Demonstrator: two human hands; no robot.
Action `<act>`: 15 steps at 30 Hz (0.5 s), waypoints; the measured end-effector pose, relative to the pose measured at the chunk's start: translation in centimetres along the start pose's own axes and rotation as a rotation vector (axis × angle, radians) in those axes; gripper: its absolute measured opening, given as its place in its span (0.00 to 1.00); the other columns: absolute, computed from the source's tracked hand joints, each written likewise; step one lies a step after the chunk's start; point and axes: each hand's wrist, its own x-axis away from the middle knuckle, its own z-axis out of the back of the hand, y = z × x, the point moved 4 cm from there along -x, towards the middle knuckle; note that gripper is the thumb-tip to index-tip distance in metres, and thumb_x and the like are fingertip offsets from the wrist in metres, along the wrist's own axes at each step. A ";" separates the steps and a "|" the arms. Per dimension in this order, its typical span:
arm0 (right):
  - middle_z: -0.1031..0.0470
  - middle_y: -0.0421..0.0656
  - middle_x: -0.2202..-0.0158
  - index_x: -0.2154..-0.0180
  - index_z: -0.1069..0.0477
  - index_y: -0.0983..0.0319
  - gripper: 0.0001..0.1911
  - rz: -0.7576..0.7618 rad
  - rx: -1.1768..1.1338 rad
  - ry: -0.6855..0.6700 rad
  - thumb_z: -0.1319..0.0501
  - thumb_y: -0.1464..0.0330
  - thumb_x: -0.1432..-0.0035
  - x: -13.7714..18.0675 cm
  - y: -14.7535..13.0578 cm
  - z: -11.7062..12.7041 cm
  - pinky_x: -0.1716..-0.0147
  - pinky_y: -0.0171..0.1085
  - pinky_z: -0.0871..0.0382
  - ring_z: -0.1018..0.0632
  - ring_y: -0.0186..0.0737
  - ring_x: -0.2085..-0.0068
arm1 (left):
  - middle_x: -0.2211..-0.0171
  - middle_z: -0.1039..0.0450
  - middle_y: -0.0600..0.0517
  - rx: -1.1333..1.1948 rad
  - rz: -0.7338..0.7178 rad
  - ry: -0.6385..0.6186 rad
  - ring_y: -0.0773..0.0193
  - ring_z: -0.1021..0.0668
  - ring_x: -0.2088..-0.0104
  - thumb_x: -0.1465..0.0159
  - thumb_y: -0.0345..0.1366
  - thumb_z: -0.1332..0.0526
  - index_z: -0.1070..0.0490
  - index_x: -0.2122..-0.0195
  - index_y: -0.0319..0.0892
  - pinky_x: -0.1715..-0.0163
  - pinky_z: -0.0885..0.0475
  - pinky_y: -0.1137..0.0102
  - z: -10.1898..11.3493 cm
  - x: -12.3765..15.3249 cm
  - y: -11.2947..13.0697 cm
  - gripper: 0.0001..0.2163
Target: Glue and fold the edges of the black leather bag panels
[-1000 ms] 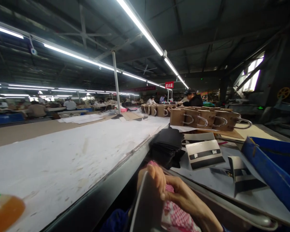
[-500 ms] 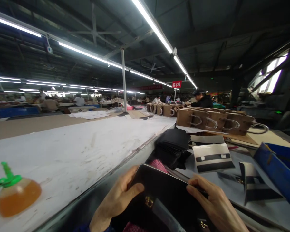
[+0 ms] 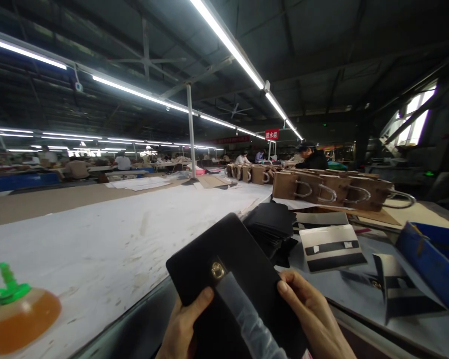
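Your left hand [image 3: 183, 324] and right hand [image 3: 310, 309] each pinch an edge of the black panel [image 3: 224, 242] between them, its wrapped strap [image 3: 245, 313] running between your grips, a bottle [image 3: 25, 319] to their left.

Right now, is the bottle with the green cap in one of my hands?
No, the bottle stands on the white tabletop, while your left hand and right hand grip the black panel.
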 end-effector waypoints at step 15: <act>0.23 0.39 0.76 0.63 0.32 0.60 0.18 0.693 0.590 0.578 0.44 0.51 0.32 1.1 -6.2 -4.1 0.80 0.32 0.29 0.22 0.37 0.81 | 0.55 0.18 0.44 -0.756 -1.009 0.320 0.44 0.21 0.46 0.36 0.41 0.36 0.16 0.60 0.45 0.40 0.29 0.53 -0.7 2.6 -1.0 0.10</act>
